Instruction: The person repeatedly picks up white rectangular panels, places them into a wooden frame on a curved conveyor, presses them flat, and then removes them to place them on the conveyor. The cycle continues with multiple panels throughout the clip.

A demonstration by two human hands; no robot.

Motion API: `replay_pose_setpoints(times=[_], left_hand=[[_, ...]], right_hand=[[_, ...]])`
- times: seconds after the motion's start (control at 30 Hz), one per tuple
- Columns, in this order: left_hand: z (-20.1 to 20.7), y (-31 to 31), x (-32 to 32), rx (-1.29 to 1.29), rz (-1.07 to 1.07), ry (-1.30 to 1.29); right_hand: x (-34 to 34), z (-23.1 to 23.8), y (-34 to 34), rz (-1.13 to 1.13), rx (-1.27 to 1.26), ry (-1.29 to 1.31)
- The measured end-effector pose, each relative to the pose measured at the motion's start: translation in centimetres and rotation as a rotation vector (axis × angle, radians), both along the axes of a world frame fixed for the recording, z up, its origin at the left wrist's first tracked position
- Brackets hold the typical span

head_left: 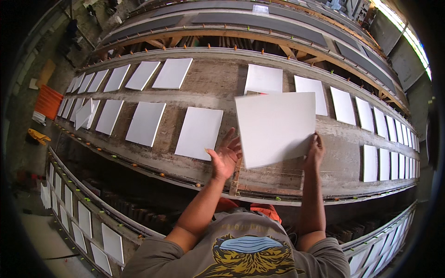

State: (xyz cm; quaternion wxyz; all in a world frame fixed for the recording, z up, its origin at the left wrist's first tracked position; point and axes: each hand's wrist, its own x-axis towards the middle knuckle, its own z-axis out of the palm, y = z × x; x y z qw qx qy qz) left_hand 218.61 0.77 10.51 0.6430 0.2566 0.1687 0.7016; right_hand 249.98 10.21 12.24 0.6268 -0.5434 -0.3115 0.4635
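A white rectangular panel [278, 127] is held up over the long table, tilted, and it hides part of the tabletop behind it. My right hand [315, 150] grips its right edge, fingers partly behind it. Close to the panel's left edge, my left hand [225, 157] is open with the fingers spread and the palm turned up; nothing lies in it. Just left of that hand, another white panel [199, 133] lies flat on the table. Behind the held panel lies a further white panel [265, 78], with a small red patch showing at its lower edge.
Rows of white panels cover the long brown table [213, 78] on both sides. A brown frame-like strip [269, 190] lies at its near edge. Dark-topped tables [259, 25] stand beyond. Racks of white panels [85, 217] stand near me. An orange sheet [47, 102] is at far left.
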Motion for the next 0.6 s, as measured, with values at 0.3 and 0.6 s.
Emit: replay_pose_setpoints(times=[0.3,0.6], left_hand=[[3.5,2.6,-1.2,-0.229,-0.065,0.711],[-4.1,2.5,3.6,-0.379,0.15,1.093]], right_hand=[[0.9,3.3,3.1,0.06,0.074,-0.31],[-1.8,-4.7,-1.5,0.118,-0.13,-0.126]])
